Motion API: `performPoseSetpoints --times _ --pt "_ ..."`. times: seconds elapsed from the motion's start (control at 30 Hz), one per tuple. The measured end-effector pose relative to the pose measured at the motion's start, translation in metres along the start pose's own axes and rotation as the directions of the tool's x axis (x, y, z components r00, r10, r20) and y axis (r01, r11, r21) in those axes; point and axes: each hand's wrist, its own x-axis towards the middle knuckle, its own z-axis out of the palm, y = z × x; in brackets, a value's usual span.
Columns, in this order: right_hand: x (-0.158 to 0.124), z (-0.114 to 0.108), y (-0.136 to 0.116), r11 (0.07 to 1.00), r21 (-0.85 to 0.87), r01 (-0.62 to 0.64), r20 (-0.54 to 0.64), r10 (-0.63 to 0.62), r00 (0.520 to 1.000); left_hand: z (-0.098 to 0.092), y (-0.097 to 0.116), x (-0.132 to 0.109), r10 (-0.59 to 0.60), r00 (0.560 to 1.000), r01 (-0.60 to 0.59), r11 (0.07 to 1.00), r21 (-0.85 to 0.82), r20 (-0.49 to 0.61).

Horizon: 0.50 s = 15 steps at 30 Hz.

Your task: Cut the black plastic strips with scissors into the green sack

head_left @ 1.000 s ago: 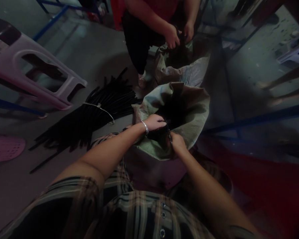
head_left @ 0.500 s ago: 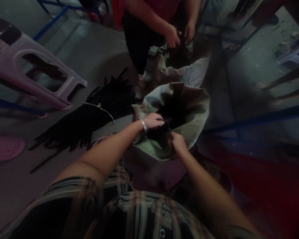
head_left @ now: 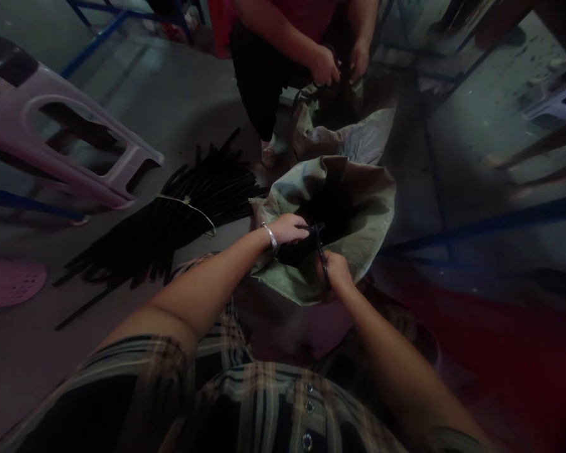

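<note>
In the head view, my left hand, with a silver bracelet at the wrist, is closed on the end of a black strip or tube. My right hand grips dark scissors, whose blades meet the black piece just beyond my left fingertips. Both hands are over the mouth of an open woven sack. Its inside is too dark to make out. On the floor to the left lies a bundle of long black tubes or strips, tied with a pale string.
Across from me a person works with both hands over a second sack. A pale plastic stool stands at the left, with a pink perforated item below it. Blue metal bars cross the right side.
Almost nothing differs. The scissors and both my hands stay at the black piece over the sack, and the view has shifted very slightly.
</note>
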Motion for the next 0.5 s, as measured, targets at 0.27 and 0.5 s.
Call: performPoseSetpoints --times 0.27,0.5 --pt "0.0074 0.0043 0.0096 0.999 0.001 0.048 -0.011 -0.048 0.999 0.0013 -0.0023 0.0004 0.043 0.998 -0.048 0.994 -0.098 -0.053" --pt "0.0015 0.0035 0.0035 0.984 -0.144 0.108 0.113 -0.092 0.989 0.0068 -0.0013 0.0030 0.021 0.997 -0.028 0.995 -0.093 -0.073"
